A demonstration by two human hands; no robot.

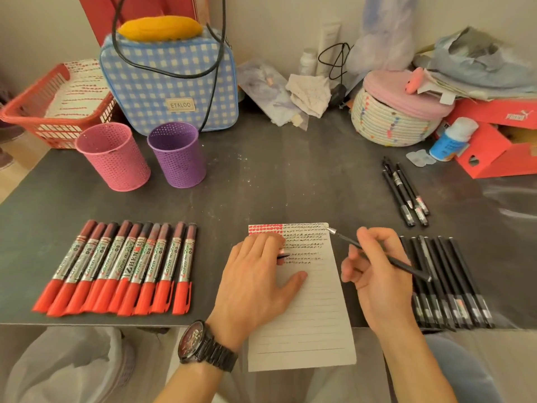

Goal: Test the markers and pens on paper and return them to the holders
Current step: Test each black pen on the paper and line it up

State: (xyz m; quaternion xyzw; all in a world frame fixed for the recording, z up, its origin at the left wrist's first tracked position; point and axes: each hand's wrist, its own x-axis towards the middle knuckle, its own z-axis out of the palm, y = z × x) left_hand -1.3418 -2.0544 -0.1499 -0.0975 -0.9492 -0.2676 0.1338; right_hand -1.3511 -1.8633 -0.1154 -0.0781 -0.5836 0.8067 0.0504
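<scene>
Lettering "ETALOO" is seen on the far checked bag (168, 82), and "ZHEN" on a near-left red marker (132, 266). The paper (305, 330) is pressed by the flat left hand (255, 280). A black pen (406, 266) is gripped by the right hand (377, 274), tip at the paper's far right corner.

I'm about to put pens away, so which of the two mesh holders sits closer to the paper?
The purple holder. It stands just right of the pink holder, on the side toward the paper.
</scene>
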